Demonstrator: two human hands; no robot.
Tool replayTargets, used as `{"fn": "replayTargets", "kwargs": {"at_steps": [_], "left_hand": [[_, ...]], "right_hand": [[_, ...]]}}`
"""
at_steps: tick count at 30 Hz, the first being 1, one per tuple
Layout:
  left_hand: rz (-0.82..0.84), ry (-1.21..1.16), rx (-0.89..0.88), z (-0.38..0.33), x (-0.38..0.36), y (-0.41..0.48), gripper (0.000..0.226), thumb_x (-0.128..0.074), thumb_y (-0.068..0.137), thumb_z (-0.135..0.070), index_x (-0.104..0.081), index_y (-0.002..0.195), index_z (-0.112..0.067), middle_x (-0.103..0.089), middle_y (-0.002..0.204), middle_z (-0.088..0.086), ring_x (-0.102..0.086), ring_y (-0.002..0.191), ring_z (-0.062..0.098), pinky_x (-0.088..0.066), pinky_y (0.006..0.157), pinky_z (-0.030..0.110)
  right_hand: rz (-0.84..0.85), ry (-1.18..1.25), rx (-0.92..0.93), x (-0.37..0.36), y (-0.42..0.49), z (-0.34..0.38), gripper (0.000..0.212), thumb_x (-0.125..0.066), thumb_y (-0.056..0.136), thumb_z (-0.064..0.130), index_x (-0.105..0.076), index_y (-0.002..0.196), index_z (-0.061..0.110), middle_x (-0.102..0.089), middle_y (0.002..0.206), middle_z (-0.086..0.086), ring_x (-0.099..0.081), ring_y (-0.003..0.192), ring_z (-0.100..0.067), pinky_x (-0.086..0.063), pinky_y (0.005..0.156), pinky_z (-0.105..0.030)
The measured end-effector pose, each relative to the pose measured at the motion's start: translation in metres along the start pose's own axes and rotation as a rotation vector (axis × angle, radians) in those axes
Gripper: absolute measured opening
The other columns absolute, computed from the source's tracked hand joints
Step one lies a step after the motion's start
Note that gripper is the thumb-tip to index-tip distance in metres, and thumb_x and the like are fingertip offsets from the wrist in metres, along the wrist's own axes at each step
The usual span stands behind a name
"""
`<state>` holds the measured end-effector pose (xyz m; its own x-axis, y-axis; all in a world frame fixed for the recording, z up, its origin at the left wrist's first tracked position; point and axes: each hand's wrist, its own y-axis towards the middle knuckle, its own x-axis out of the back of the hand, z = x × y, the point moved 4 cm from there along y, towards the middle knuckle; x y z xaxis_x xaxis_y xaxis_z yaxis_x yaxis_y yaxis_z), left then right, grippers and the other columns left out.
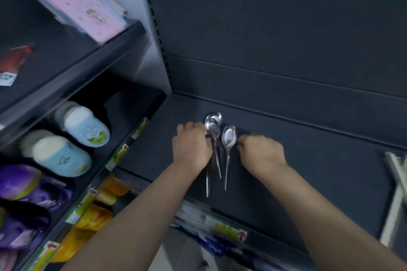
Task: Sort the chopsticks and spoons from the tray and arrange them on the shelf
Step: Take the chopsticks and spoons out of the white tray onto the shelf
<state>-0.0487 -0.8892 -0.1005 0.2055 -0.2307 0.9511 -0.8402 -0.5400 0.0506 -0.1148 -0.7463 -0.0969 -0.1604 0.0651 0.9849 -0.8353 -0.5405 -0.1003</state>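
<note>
Three steel spoons lie on the dark shelf (308, 160), bowls toward the back wall. Two overlapping spoons (212, 126) sit on the left with their handles crossing. A single spoon (229, 137) lies just to their right. My left hand (191, 146) is curled over the necks of the overlapping pair and pinches them. My right hand (261, 153) rests knuckles-up on the shelf right of the single spoon, fingertips at its bowl; a grip is not visible. A pale tray edge (396, 174) shows at the far right. No chopsticks are in sight.
The left shelving unit holds slippers (86, 126) in blue, white and purple, with pink and blue packets (88, 6) above. Price labels (229, 230) run along the shelf's front edge. Yellow goods (94, 215) sit on the lower shelf.
</note>
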Motion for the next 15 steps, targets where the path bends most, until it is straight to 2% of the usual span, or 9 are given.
{"fn": "replayTargets", "kwargs": {"at_steps": [3,7,9,15], "left_hand": [[0.019,-0.023,-0.189,-0.026,0.003,-0.003,0.019,-0.055,0.092,-0.021,-0.063,0.109,-0.019,-0.062,0.112,0.001,-0.050,0.107,0.024,-0.045,0.079,0.035],[0.136,-0.079,-0.392,-0.073,-0.005,-0.019,0.017,-0.053,0.092,-0.021,-0.064,0.104,-0.023,-0.065,0.107,-0.001,-0.054,0.108,0.024,-0.047,0.081,0.036],[0.197,-0.083,-0.495,-0.102,-0.012,-0.030,0.018,-0.051,0.094,-0.023,-0.065,0.106,-0.024,-0.066,0.109,-0.003,-0.053,0.110,0.022,-0.045,0.084,0.035],[0.351,-0.091,-0.724,-0.192,-0.022,-0.079,0.020,-0.050,0.097,-0.025,-0.062,0.112,-0.025,-0.064,0.113,-0.005,-0.056,0.108,0.020,-0.047,0.079,0.031]], "right_hand": [[-0.055,-0.094,-0.079,0.002,-0.020,-0.015,0.021,-0.049,0.093,0.017,-0.060,0.110,0.022,-0.060,0.110,-0.001,-0.057,0.103,-0.025,-0.032,0.071,-0.030],[-0.109,-0.118,-0.223,0.001,-0.065,-0.051,0.022,-0.047,0.089,0.008,-0.061,0.098,0.023,-0.056,0.093,0.001,-0.059,0.092,-0.023,-0.030,0.066,-0.027],[-0.148,-0.118,-0.301,0.005,-0.090,-0.074,0.023,-0.047,0.089,0.011,-0.063,0.098,0.025,-0.058,0.094,0.002,-0.060,0.093,-0.024,-0.029,0.065,-0.027],[-0.202,-0.097,-0.558,0.026,-0.171,-0.157,0.023,-0.050,0.088,0.017,-0.067,0.102,0.025,-0.063,0.102,-0.002,-0.063,0.098,-0.028,-0.045,0.068,-0.030]]}}
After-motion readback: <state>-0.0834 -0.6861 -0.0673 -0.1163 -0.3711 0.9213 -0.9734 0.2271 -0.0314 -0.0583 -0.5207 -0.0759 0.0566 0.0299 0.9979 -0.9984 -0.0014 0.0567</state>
